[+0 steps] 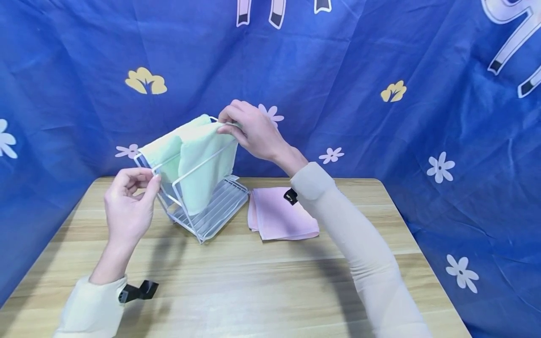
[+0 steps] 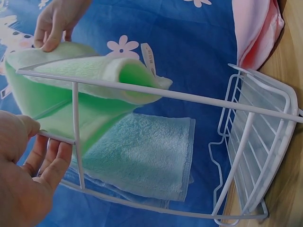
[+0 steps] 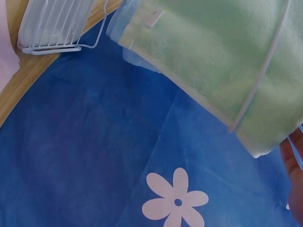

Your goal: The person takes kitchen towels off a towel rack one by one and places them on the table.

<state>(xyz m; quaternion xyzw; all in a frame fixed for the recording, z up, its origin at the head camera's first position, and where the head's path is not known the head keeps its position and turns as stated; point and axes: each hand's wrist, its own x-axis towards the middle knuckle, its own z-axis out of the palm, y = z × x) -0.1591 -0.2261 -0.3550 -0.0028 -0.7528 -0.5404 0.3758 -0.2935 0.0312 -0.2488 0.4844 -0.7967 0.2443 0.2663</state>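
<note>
My left hand (image 1: 128, 206) pinches the top side bar of a white wire rack (image 2: 189, 97), thumb against curled fingers. At the rack's upper far end, my right hand (image 1: 253, 129) pinches the edge of a light green towel (image 1: 207, 159) between thumb and fingers. This towel hangs over the rack's upper bars, its sides drooping between them. In the left wrist view a folded blue towel (image 2: 147, 156) hangs beside the green one, mostly hidden from the head view. The right wrist view catches only part of the right hand (image 3: 293, 161), at the green towel's corner.
A grey slatted tray (image 1: 224, 202) forms the rack's base on the wooden table (image 1: 253, 291). Right of it lies a folded pink cloth (image 1: 283, 216). Behind the table hangs a blue curtain (image 1: 296, 61) with printed flowers.
</note>
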